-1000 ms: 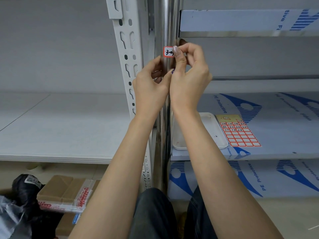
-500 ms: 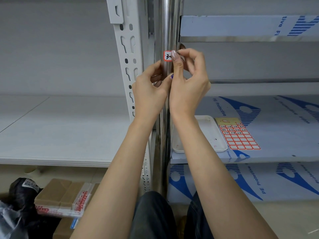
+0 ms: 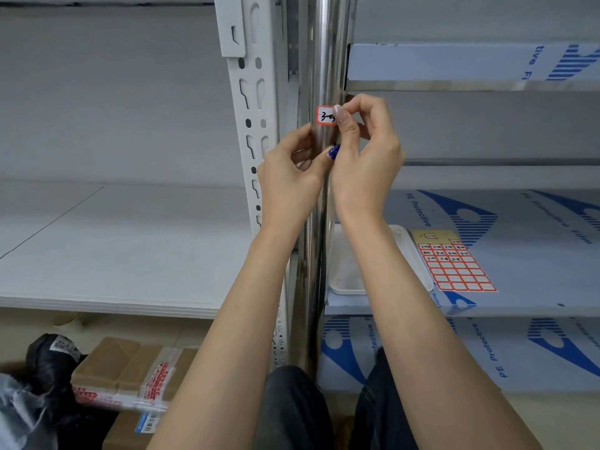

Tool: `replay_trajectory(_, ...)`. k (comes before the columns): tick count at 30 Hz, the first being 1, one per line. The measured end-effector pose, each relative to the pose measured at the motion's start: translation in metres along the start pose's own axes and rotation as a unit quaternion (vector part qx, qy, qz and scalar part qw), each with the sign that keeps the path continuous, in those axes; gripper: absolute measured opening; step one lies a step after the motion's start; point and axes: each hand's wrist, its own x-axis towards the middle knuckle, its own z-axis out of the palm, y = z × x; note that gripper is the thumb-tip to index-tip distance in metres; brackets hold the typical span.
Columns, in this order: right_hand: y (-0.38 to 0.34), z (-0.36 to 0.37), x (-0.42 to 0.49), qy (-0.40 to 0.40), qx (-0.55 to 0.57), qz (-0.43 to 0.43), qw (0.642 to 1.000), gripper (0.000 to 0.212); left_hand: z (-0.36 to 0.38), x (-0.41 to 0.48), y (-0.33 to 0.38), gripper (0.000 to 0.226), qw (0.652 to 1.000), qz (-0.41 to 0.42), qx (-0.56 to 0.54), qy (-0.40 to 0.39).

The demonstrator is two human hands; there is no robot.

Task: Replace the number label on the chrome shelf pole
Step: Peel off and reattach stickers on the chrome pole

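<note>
label at the pole, both hands up

the label (image 3: 325, 115), white with a red border and a handwritten number, sits on the front of the chrome pole (image 3: 328, 53), just under the edge of the upper shelf. the right hand (image 3: 367, 157) has its fingers curled and its thumb over the label's right edge, pinching it there. the left hand (image 3: 289, 180) is lower, curled round the pole from the left, with the blue-nailed thumb on the pole's front.

on the film-covered shelf (image 3: 519, 222) to the right lies a shallow white tray (image 3: 350, 280), partly hidden behind the right forearm; the part of its floor i can see is plain white. just beside it, to the right, lies a sheet of labels (image 3: 454, 264), the top rows written on.

down on the floor at the left are taped cardboard boxes (image 3: 130, 368), closed, so i cannot tell what they hold, and a black bag (image 3: 48, 355) touching them.
</note>
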Motion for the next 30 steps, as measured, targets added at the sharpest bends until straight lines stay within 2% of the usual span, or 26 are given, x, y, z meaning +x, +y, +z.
replay_trajectory(10,-0.003,-0.010,0.003,-0.065,0.024,0.032,0.997,0.007,-0.001,0.000,0.002,0.030,1.000,-0.014,-0.001,-0.001)
replay_trajectory(17,-0.003,-0.014,0.005,-0.065,0.102,0.110,0.987,0.011,-0.003,0.001,0.000,0.034,1.000,-0.012,0.018,-0.009)
replay_trajectory(21,-0.006,-0.020,0.006,-0.099,0.128,0.145,0.976,0.020,-0.003,-0.001,0.003,0.044,0.993,0.046,0.111,0.001)
replay_trajectory(23,-0.008,-0.024,0.010,-0.122,0.148,0.181,0.965,0.024,0.000,-0.003,0.007,0.049,0.978,0.111,0.165,0.056)
replay_trajectory(25,-0.010,-0.028,0.015,-0.139,0.175,0.224,0.949,0.030,0.001,-0.004,0.017,0.042,0.962,0.154,0.200,0.102)
replay_trajectory(28,-0.011,-0.034,0.018,-0.143,0.200,0.266,0.932,0.048,0.005,0.000,0.034,0.034,0.943,0.146,0.288,0.082)
replay_trajectory(30,-0.012,-0.036,0.017,-0.144,0.210,0.274,0.927,0.048,0.008,0.004,0.038,0.035,0.919,0.140,0.363,0.068)
